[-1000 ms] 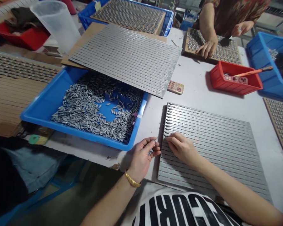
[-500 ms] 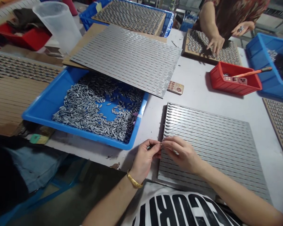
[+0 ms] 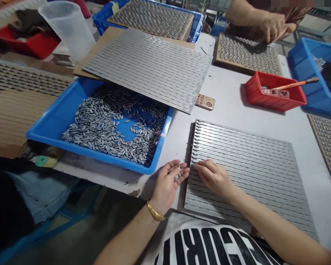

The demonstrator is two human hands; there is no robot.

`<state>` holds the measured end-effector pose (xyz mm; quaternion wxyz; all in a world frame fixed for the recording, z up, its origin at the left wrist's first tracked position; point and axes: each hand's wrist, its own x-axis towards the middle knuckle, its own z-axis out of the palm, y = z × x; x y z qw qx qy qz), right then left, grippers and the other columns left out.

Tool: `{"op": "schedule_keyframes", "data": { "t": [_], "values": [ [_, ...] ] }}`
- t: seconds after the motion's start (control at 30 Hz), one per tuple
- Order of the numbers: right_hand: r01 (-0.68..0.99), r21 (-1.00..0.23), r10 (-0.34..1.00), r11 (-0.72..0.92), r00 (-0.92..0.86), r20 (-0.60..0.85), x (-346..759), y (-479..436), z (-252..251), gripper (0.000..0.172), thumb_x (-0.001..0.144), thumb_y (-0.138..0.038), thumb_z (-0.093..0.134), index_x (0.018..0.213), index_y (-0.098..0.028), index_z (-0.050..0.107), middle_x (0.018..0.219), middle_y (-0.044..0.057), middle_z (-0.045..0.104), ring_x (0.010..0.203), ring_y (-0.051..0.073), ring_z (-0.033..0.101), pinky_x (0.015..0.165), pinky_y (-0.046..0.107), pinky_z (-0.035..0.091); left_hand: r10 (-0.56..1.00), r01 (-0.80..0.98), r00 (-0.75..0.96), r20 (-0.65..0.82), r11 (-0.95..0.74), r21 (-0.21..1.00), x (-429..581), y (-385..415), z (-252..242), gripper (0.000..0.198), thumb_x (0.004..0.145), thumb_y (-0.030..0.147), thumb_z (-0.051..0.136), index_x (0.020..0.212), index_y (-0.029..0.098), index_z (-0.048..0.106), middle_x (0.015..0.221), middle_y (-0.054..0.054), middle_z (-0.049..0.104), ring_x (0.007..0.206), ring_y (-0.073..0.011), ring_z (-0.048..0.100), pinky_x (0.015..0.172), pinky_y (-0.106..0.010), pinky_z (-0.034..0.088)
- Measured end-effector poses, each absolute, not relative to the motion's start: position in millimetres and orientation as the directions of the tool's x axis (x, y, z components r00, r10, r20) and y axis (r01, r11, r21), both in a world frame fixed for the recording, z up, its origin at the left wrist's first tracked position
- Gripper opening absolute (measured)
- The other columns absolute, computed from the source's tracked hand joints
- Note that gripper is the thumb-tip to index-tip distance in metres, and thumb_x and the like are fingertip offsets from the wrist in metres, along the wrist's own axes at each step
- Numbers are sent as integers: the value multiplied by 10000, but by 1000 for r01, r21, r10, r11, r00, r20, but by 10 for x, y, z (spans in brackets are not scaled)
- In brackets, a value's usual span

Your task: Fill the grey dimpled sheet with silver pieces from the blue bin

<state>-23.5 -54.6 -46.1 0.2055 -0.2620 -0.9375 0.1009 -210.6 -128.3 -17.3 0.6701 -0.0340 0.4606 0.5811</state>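
My left hand is cupped beside the left edge of a grooved grey metal plate. Several small silvery spindle-shaped metal pieces rest between its curled fingers and palm. Over the plate, my right hand pinches one such piece at the left end of a groove, its fingertips mostly covering it. Above that spot, a column of like pieces sits along the plate's left edge. A blue bin to the left holds a large heap of the same pieces.
Across the blue bin's back lies another grooved plate on cardboard. A red box with an orange-handled tool stands beyond my plate. At the far right, a co-worker's hands are above a filled board. A clear plastic jug stands back left.
My left hand has drawn slightly back and opened up, showing the pieces in it. My right fingertips have shifted slightly right onto the plate. The co-worker's hands have come together.
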Motion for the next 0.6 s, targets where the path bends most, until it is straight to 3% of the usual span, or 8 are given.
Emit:
{"op": "schedule_keyframes", "data": {
  "t": [0.13, 0.3, 0.47, 0.6],
  "values": [
    [437, -257, 500, 862, -816, 290, -220, -547, -499, 268, 879, -61, 515, 1109, -161, 611, 979, 96, 658, 844, 197, 575, 700, 323, 500, 758, -807, -106, -644, 313, 501, -2102, -1298, -182, 142, 802, 153, 664, 932, 134, 611, 1022, -117, 694, 923, -212, 685, 920, -373, 519],
    [445, -240, 497, 863, -835, 236, -207, -547, -445, 269, 882, -65, 495, 1103, -152, 621, 989, 110, 647, 864, 208, 570, 717, 338, 505, 759, -849, -105, -643, 269, 456, -2101, -1303, -203, 136, 810, 151, 640, 942, 120, 634, 1056, -136, 686, 995, -257, 670, 958, -428, 502],
    [472, -332, 564, 817, -774, 287, -320, -581, -284, 279, 904, -105, 509, 1157, -183, 596, 981, 91, 643, 861, 191, 573, 697, 312, 506, 742, -889, -55, -669, 269, 371, -2090, -1313, -214, 199, 797, 134, 636, 994, 109, 652, 1110, -169, 674, 1021, -260, 651, 972, -442, 492],
    [462, -367, 565, 808, -784, 257, -501, -592, -135, 323, 911, -170, 536, 1229, -201, 580, 1027, 101, 624, 890, 207, 555, 709, 332, 502, 735, -870, -63, -675, 291, 397, -2077, -1325, -175, 196, 801, 138, 626, 989, 136, 682, 1088, -127, 661, 1045, -226, 606, 926, -400, 514]
  ]
}}
